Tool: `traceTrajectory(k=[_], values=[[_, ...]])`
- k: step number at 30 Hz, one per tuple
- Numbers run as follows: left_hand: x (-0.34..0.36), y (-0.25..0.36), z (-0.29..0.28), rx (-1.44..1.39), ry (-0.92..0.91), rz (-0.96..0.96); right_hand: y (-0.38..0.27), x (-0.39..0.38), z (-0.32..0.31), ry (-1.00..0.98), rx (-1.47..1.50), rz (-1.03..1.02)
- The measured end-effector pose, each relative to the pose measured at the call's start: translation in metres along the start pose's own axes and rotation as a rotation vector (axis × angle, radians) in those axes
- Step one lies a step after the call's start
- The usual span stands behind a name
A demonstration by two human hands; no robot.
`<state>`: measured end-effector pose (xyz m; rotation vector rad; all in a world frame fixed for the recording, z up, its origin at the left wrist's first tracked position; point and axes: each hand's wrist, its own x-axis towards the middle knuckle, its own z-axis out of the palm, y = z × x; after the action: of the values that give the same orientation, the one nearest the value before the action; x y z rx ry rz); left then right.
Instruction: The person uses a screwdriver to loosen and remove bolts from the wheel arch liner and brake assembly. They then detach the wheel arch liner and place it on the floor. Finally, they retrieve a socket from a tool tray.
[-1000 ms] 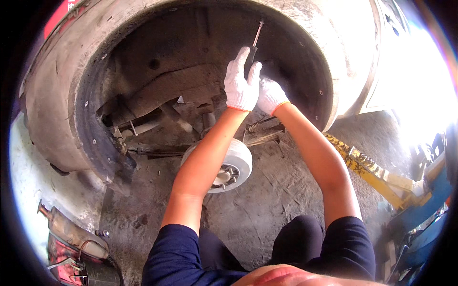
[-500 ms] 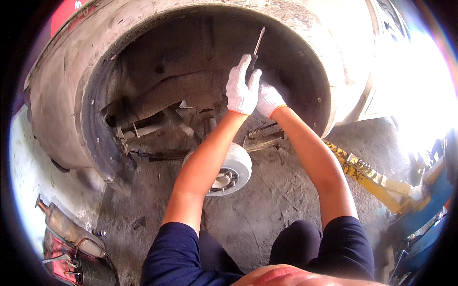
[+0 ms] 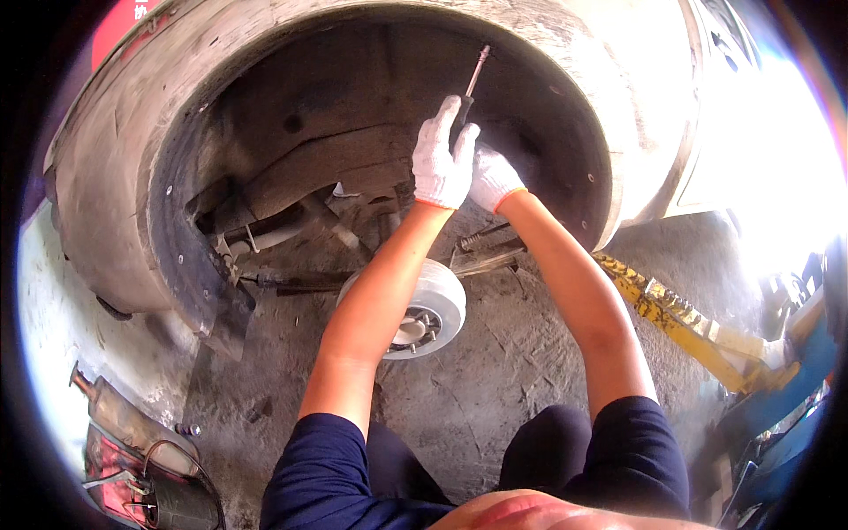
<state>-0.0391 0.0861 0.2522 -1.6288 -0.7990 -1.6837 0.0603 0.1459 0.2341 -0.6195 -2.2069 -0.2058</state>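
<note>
Left hand: the left hand (image 3: 442, 163), in a white glove, holds the dark handle (image 3: 465, 109) of a thin tool (image 3: 478, 74) between forefinger and thumb.
Right hand: the right hand (image 3: 495, 179), also gloved, is just beside it, on the right and a little nearer; its fingers are hidden behind the left hand, so I cannot tell whether they grip the handle too.
Tool: it lies on the far side of both hands; its long axis goes away from the person, leaning slightly to the right.
Nearer hand: the left hand is closer to the tip (image 3: 485, 50) than the right one.
Tip: it stands before the dark liner (image 3: 539, 84) of the wheel arch, far and right of its middle; if it touches there, I cannot tell.
Hub: the grey hub (image 3: 449, 300) is on the near side of the hands, partly under the left forearm (image 3: 380, 296).
Right side: a yellow metal bar (image 3: 680, 322) slants above the floor (image 3: 495, 389).
</note>
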Motion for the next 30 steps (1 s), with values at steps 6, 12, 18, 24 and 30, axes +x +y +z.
traceTrajectory(k=[6,12,18,24,30], values=[[-0.002,-0.002,0.006,-0.028,0.025,-0.106,-0.004,0.003,-0.012,-0.083,-0.008,0.055],[-0.001,-0.004,0.006,0.080,0.037,0.059,-0.002,0.009,-0.013,-0.080,-0.021,0.025],[0.002,0.014,0.004,0.385,-0.118,-0.151,0.013,0.035,-0.002,-0.345,0.042,0.055],[0.010,-0.002,0.009,0.460,-0.100,-0.078,0.054,0.065,0.045,-0.308,0.088,-0.114],[0.017,-0.002,-0.011,0.289,-0.171,-0.104,0.001,0.046,0.005,-0.206,0.049,-0.135]])
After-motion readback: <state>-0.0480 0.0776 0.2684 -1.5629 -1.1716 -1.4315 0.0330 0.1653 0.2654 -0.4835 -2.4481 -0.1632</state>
